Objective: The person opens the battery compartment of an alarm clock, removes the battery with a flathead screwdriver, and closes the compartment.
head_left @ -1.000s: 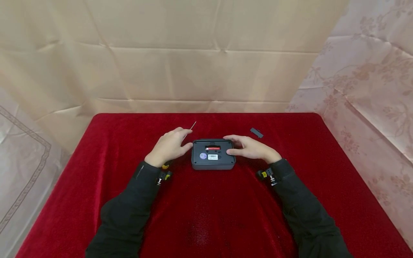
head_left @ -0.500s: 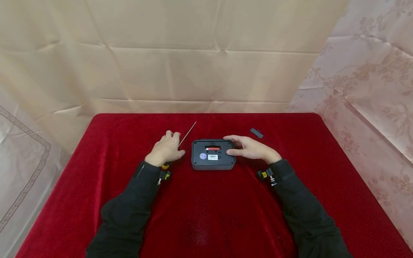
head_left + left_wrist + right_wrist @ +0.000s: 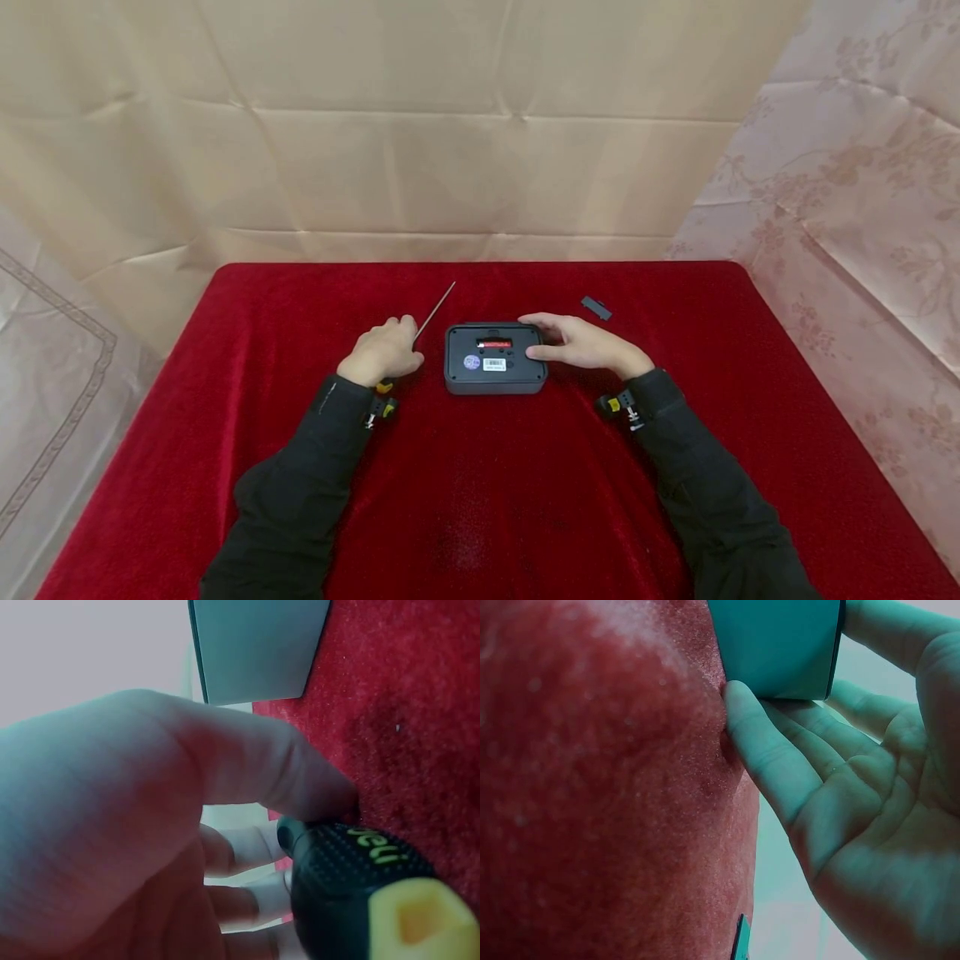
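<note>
My left hand (image 3: 382, 350) grips a screwdriver (image 3: 360, 877) by its black and yellow handle, with the thumb over the neck. Its thin metal shaft (image 3: 435, 312) slants away toward the back of the table. To the right lies a dark rounded box-shaped device (image 3: 459, 340), back side up, with its battery compartment uncovered. A red battery (image 3: 495, 344) sits in that slot, above a white barcode label and a round purple sticker. My right hand (image 3: 585, 343) holds the device at its right end, thumb on the back face and fingers along the side.
The small dark battery cover (image 3: 597, 308) lies on the red tablecloth (image 3: 480, 483), behind the right hand. Beige cloth (image 3: 480, 175) hangs behind the table's far edge. A wrist camera is strapped to each dark sleeve.
My left hand has drawn back left from the device's edge, past the shaft, and its fingers have closed on the screwdriver. The right hand and the device stay in place.
</note>
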Available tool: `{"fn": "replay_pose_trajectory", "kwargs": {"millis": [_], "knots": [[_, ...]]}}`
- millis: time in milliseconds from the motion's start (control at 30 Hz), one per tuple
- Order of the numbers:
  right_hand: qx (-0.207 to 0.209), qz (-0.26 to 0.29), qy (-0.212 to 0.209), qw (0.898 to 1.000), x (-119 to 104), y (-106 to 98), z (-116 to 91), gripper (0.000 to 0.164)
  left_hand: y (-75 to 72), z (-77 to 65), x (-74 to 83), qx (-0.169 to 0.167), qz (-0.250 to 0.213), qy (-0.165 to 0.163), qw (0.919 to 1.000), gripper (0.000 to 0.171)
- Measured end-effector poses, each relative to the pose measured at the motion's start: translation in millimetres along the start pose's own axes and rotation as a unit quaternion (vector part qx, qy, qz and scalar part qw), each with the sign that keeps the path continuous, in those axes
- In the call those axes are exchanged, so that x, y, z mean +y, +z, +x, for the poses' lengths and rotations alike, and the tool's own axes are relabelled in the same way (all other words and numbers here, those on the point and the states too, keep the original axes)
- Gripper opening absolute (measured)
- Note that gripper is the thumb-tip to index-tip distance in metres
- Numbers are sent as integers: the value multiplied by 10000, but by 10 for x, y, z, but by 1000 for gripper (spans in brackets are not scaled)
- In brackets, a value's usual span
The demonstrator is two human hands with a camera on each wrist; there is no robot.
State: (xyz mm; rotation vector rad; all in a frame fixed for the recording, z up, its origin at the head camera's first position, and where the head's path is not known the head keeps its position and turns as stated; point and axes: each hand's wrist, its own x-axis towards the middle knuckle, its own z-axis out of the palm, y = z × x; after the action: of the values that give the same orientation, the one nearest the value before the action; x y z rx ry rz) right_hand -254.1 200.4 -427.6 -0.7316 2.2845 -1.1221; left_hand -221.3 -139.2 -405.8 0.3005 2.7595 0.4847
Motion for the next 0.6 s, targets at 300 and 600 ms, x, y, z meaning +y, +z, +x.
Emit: {"fn": "replay_pose_trajectory", "kwargs": {"millis": [300, 600], "knots": [[-49, 70, -103, 9999, -23, 9, -20, 65, 14, 12, -27, 196, -32, 98, 9998, 28], [-37, 76, -126, 9999, 1, 3, -12, 65, 7, 54, -50, 747, -36, 263, 9969, 30]]}}
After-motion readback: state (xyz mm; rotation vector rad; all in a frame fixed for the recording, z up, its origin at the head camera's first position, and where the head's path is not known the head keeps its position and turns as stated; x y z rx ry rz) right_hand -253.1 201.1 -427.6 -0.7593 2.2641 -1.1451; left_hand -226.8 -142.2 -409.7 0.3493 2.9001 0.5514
